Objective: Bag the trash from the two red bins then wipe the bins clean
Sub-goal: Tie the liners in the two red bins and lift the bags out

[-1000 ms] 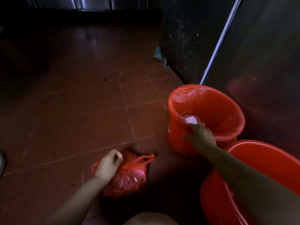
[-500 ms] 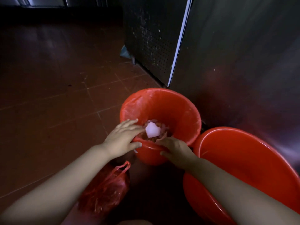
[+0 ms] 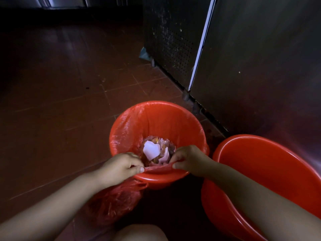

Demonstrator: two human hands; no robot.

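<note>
I'm pinching the red bin liner's near edge with left hand and right hand; between them, paper trash is showing dimly, no writing legible.

One head cam only, looks steeply fwd and down, close over round red plastic bin on brown tiled floor; no 2nd view.

Count: 2 red bins – lined bin, bare bin. 1 tied red bag on floor. 2 hands – left, right.
</note>
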